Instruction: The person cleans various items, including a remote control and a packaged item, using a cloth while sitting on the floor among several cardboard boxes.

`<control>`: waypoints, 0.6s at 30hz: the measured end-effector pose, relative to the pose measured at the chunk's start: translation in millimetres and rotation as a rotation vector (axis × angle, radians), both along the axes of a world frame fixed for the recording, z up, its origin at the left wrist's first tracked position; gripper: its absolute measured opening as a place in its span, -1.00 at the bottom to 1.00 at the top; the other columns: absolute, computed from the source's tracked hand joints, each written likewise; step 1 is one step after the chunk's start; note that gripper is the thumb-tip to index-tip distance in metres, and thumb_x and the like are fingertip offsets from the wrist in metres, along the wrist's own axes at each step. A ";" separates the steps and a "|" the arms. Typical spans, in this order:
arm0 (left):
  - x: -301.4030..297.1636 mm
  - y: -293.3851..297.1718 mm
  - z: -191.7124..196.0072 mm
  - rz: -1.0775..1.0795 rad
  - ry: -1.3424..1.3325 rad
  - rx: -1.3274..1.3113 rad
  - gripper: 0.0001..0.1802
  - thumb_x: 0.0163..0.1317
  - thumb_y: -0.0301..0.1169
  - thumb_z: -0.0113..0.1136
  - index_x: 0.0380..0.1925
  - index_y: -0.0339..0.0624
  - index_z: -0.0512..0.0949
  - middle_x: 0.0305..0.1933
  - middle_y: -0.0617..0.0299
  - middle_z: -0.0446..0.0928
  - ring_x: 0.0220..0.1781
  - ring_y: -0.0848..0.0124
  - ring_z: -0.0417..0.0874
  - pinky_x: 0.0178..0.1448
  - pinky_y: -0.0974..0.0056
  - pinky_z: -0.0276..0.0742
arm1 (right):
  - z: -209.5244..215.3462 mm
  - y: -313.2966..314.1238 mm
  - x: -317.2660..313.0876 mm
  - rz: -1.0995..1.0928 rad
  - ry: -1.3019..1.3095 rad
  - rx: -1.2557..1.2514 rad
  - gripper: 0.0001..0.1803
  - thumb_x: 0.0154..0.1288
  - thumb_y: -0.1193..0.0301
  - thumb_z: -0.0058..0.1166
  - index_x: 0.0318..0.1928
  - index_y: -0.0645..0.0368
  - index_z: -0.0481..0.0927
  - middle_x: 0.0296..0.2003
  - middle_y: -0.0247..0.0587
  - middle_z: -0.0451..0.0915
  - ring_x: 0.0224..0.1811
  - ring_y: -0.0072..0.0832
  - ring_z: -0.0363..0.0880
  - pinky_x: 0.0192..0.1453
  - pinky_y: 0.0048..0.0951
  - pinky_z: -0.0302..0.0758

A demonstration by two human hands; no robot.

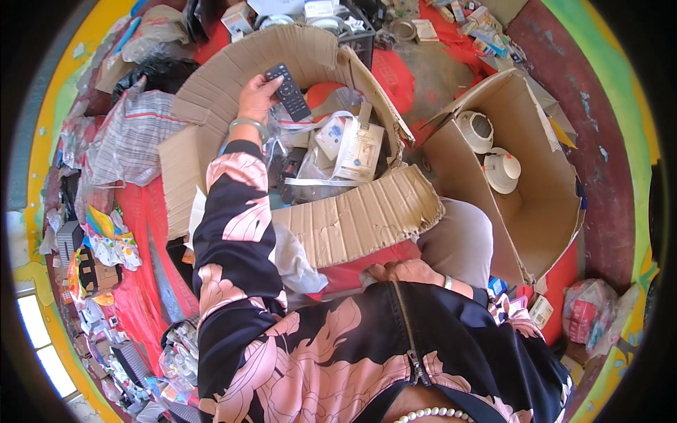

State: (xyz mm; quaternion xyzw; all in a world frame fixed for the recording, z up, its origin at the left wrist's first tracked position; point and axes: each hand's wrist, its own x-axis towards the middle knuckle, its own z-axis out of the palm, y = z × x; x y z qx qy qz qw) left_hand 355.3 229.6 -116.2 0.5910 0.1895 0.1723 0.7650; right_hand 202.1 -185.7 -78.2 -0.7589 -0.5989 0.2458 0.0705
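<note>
Left hand point(258, 101), grip clamped on a black remote point(288, 93) above an open cardboard box point(352, 218); right hand point(405, 271) near a knee point(460, 236), state of its grip indeterminable.

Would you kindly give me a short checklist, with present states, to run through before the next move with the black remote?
1. Left hand grips the black remote: ok, thumb on its edge.
2. Remote's batteries in place: cannot tell, its back is hidden.
3. Right hand free: cannot tell, its fingers are partly hidden low by the body.
4. Left carton open: ok, its flaps are spread outward.
5. Clear space at its opening: not ok, packages crowd it.
6. Room in the right carton: ok, bare cardboard beside two white round fittings.
</note>
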 end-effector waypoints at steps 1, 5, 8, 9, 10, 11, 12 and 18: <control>-13.3 -4.3 28.7 -0.012 -0.019 -0.054 -0.83 0.14 -0.39 0.19 -0.30 -0.21 0.49 -0.41 0.25 0.57 -0.40 0.44 0.59 -0.33 0.36 0.54 | 2.4 -0.2 -2.5 -0.004 0.031 0.031 -0.72 0.20 0.32 -0.12 -0.10 0.15 0.41 -0.72 -0.13 0.42 -0.69 -0.29 0.50 -0.64 -0.29 0.39; -84.7 -29.2 87.5 -0.110 -0.182 -0.353 -0.79 0.22 -0.30 0.08 -0.29 -0.21 0.48 -0.39 0.16 0.56 -0.34 0.31 0.62 -0.27 0.23 0.58 | 9.0 1.8 -2.1 0.027 0.192 0.152 -0.71 0.16 0.32 -0.11 -0.11 0.14 0.41 -0.63 -0.03 0.49 -0.56 -0.11 0.55 -0.54 -0.11 0.44; -142.0 -119.7 122.0 -0.068 -0.293 -0.660 -0.63 0.30 -0.16 -0.06 -0.20 -0.30 0.44 -0.25 -0.01 0.53 -0.18 0.15 0.59 -0.04 0.10 0.54 | 23.5 -2.4 -1.4 -0.050 0.514 0.294 -0.52 0.15 0.13 0.10 0.01 0.15 0.44 -0.37 0.00 0.60 -0.35 -0.19 0.61 -0.27 -0.24 0.51; -164.4 -140.3 118.1 -0.100 -0.321 -0.699 -0.53 0.33 -0.11 -0.14 -0.09 -0.38 0.38 -0.10 -0.12 0.48 -0.06 0.04 0.54 0.09 0.04 0.47 | 33.4 -5.1 -7.0 -0.186 0.794 0.320 -0.49 0.16 0.08 0.10 0.01 0.16 0.45 -0.33 -0.09 0.61 -0.28 -0.30 0.60 -0.19 -0.32 0.50; -186.4 -151.6 104.7 -0.196 -0.370 -0.740 -0.50 0.34 -0.10 -0.19 0.00 -0.37 0.33 -0.01 -0.22 0.43 0.01 -0.02 0.50 0.09 0.03 0.48 | 43.5 -7.3 -11.0 -0.315 1.077 0.347 -0.46 0.18 0.03 0.10 0.02 0.16 0.46 -0.28 -0.18 0.62 -0.22 -0.41 0.59 -0.10 -0.39 0.49; -208.1 -164.2 96.4 -0.278 -0.373 -0.839 -0.50 0.35 -0.11 -0.20 0.02 -0.37 0.30 0.02 -0.26 0.40 0.04 -0.02 0.48 0.08 0.03 0.49 | 54.0 -10.4 -9.7 -0.382 1.190 0.363 -0.46 0.19 0.02 0.07 0.01 0.18 0.46 -0.26 -0.24 0.60 -0.19 -0.47 0.56 -0.07 -0.42 0.48; -229.6 -179.5 88.0 -0.357 -0.380 -0.953 -0.49 0.35 -0.11 -0.21 0.05 -0.36 0.28 0.05 -0.30 0.37 0.08 -0.02 0.46 0.08 0.04 0.49 | 65.7 -15.2 -9.6 -0.461 1.300 0.364 -0.45 0.21 0.01 0.05 0.01 0.20 0.46 -0.23 -0.31 0.59 -0.16 -0.53 0.53 -0.04 -0.45 0.46; -296.9 -223.1 90.9 -0.121 -0.270 -1.012 -0.51 0.36 -0.08 -0.22 -0.01 -0.31 0.35 0.01 -0.18 0.42 0.04 0.07 0.49 0.00 0.13 0.55 | 95.0 -34.6 12.9 -0.901 1.598 1.003 -0.40 0.27 -0.02 -0.06 0.09 0.22 0.38 -0.04 -0.17 0.50 -0.03 -0.38 0.49 0.07 -0.30 0.44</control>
